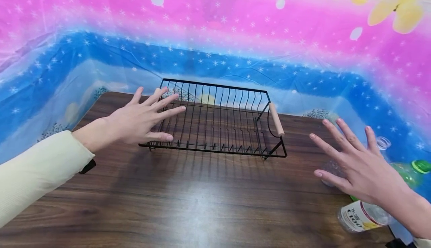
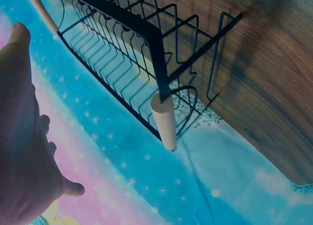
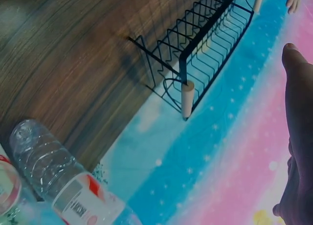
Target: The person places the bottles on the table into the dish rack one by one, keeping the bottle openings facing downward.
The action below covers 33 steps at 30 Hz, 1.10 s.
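A black wire dish rack [image 1: 213,151] stands on the brown wooden table, with a light wooden handle [image 1: 277,119] at its right end. My left hand [image 1: 136,122] spreads its fingers over the rack's left end and hides that part in the head view. In the left wrist view the left hand [image 2: 24,142] appears apart from the rack and its wooden handle [image 2: 164,123]. My right hand [image 1: 365,167] hovers at the right with fingers spread, holding nothing. Beneath and beside it are plastic bottles, partly hidden by the hand.
A clear bottle with a white label [image 1: 358,216] lies at the table's right edge. Near it is a green-capped bottle [image 1: 421,166]. Another clear bottle [image 3: 46,159] lies there in the right wrist view. A pink and blue patterned cloth [image 1: 215,59] surrounds the table [image 1: 151,203].
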### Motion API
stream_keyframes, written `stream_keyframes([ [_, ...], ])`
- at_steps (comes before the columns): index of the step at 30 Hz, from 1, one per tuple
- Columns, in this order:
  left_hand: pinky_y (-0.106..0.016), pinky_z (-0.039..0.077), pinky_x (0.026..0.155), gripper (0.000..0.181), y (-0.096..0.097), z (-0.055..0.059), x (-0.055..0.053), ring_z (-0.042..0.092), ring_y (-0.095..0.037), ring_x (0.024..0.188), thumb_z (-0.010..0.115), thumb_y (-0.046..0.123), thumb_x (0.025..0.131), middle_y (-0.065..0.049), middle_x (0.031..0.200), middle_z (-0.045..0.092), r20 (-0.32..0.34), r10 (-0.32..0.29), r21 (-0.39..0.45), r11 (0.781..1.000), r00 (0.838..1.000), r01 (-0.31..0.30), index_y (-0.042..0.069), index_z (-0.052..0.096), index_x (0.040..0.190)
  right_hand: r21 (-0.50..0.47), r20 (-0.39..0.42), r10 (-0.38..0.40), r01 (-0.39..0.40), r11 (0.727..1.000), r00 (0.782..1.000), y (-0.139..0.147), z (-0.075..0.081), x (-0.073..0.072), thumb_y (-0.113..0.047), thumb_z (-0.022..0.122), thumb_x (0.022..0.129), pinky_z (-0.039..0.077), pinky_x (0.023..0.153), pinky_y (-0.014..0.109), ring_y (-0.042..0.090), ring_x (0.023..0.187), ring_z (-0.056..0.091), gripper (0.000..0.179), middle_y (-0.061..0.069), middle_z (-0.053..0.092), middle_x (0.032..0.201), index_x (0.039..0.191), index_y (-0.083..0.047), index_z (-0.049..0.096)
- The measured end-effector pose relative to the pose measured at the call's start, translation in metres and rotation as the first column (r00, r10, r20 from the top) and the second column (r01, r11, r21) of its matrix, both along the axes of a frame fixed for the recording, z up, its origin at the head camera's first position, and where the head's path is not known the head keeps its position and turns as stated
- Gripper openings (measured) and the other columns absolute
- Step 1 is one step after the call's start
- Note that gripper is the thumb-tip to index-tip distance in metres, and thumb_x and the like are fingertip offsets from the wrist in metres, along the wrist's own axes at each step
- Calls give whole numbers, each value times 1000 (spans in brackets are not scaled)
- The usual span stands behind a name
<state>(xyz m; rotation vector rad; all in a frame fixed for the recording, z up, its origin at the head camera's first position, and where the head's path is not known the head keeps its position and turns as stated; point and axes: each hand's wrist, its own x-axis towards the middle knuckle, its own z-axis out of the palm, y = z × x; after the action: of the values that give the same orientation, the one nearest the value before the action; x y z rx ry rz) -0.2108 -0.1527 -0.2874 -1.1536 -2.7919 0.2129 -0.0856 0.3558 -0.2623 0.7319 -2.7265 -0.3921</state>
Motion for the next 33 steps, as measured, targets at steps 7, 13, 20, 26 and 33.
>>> stream_keyframes([
  [7,-76,1,106,84,-20,-7,-3,-14,-24,147,34,77,87,0,162,-8,59,86,31,996,995,-88,36,5,155,8,-22,-84,84,996,996,13,5,13,-69,58,80,-15,110,65,27,148,-9,96,4,-4,162,156,-31,13],
  [13,-80,7,101,88,-34,-16,-2,-8,-31,147,39,76,85,3,161,-13,129,145,103,982,981,-158,38,0,154,-29,-56,-148,146,989,987,25,10,22,-75,53,79,-14,110,66,30,148,-9,98,5,-4,162,156,-31,11],
  [20,-79,9,101,90,-47,-30,4,-2,-34,147,43,74,86,-6,162,-2,202,200,160,959,959,-234,36,0,155,-120,-118,-176,162,980,977,36,14,30,-86,24,80,-10,113,64,31,148,-7,93,7,-2,162,155,-32,10],
  [26,-73,18,105,105,-52,-43,14,10,-41,145,50,71,85,-16,161,-1,275,224,244,924,935,-293,19,-8,155,-214,-163,-177,141,967,971,44,12,37,-85,15,81,-6,117,57,37,147,-4,96,12,2,161,156,-26,14],
  [33,-63,24,109,116,-55,-57,26,19,-48,140,55,70,83,-22,159,-1,416,242,351,846,877,-401,9,-15,152,-439,-213,-256,142,887,943,59,3,56,-79,27,86,2,116,61,38,146,8,91,16,13,160,155,-20,22],
])
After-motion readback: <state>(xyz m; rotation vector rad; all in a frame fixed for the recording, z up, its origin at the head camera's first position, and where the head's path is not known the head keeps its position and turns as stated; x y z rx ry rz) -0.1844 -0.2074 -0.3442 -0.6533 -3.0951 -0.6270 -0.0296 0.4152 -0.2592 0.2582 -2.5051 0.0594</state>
